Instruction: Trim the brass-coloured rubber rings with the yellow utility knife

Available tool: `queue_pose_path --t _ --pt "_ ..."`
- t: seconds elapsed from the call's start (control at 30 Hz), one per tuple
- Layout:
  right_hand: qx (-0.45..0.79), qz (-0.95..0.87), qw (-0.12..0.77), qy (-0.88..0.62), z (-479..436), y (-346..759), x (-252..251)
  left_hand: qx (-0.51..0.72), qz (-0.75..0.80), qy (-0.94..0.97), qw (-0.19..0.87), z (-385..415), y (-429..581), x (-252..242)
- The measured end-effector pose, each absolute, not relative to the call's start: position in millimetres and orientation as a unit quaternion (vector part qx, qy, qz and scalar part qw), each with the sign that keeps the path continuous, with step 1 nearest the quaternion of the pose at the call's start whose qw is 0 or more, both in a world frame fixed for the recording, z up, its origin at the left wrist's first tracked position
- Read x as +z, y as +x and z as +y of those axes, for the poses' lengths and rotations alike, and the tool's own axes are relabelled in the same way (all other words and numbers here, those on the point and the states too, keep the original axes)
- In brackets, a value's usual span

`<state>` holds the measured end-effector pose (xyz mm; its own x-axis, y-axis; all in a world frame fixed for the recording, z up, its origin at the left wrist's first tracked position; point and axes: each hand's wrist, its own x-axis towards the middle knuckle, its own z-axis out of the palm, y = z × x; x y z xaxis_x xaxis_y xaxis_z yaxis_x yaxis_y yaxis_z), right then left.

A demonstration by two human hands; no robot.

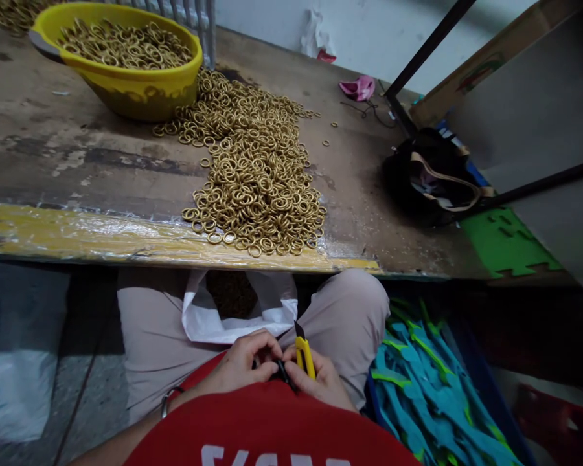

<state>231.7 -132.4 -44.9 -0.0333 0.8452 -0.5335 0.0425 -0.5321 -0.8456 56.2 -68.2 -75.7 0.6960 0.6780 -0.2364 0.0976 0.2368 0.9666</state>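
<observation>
While the left hand (253,357) pinches a small black piece (282,371) between thumb and finger, the right hand (320,378) meets it from the other side and also grips a yellow cutter (305,357). The piece lies between the two hands, close to the fingertips of both, its long axis seemingly slanting from the left tips toward the right palm. Rising past the right fingers, the cutter's dark blade (299,330) points away from the wrist. Beyond both hands, brass-coloured rings (262,175) lie heaped on the desk (362,188).
</observation>
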Motion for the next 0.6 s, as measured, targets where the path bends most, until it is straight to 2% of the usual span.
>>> queue_pose_path --t 0.37,0.47,0.6 --pt "0.676 -0.411 0.139 -0.595 -102.6 233.5 -25.1 0.212 0.308 0.622 0.688 -73.8 54.3 -81.8" --pt "0.640 -0.432 0.143 -0.619 -100.9 230.0 -29.1 0.192 0.331 0.617 0.688 -70.6 55.1 -76.0" --pt "0.572 -0.423 0.199 -0.674 -112.1 226.2 -46.2 0.146 0.402 0.598 0.678 -63.4 50.3 -63.3"
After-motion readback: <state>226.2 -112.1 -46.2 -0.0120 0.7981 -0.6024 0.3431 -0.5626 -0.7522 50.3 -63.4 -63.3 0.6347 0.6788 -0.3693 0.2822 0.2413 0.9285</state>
